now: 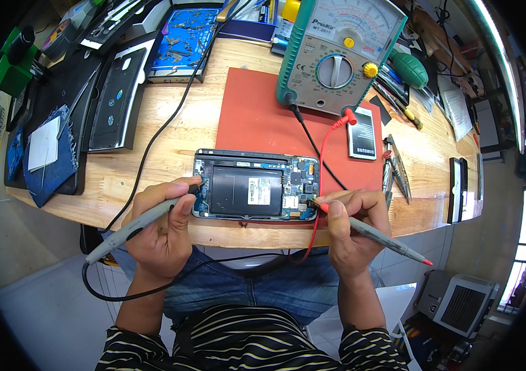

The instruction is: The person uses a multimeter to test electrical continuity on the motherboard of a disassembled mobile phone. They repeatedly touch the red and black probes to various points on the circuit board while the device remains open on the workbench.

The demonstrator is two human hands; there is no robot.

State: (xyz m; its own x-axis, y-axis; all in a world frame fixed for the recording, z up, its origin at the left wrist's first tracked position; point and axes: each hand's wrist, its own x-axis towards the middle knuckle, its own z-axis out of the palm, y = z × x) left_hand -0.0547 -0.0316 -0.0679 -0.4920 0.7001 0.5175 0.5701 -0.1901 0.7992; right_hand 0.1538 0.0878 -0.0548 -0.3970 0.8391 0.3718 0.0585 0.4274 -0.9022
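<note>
An opened smartphone [255, 185] with its back cover off lies on a red mat [257, 117] at the front edge of a wooden bench. My left hand [163, 229] grips a grey test probe [128, 230] on a black lead, its tip touching the phone's left edge. My right hand [352, 232] grips a second grey probe [379, 238] on a red lead, tip on the phone's lower right corner. Both leads run to a green analogue multimeter [340, 52] standing at the back of the mat.
A loose phone battery [362, 134] lies right of the mat beside tweezers [397, 168] and screwdrivers [399, 99]. A black phone back cover [114, 99] and a blue cloth [50, 154] lie left. A parts tray [186, 40] is behind. A dark phone [458, 188] lies far right.
</note>
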